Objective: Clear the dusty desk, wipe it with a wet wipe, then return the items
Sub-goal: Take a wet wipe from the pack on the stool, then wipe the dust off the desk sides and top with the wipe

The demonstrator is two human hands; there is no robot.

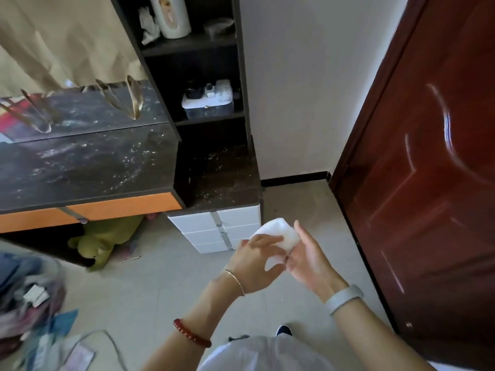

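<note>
A white wet wipe is held between both my hands, in front of me above the floor. My left hand grips its near side with the fingers curled over it. My right hand holds it from the right with the fingers stretched up. The dark desk top lies to the upper left, covered in pale dust streaks and specks. A lower dusty side surface sits to its right, over white drawers.
A dark shelf unit holds a white jar and a white box. A red-brown door stands at right. A green plush toy lies under the desk. Piled items and a cable lie at lower left.
</note>
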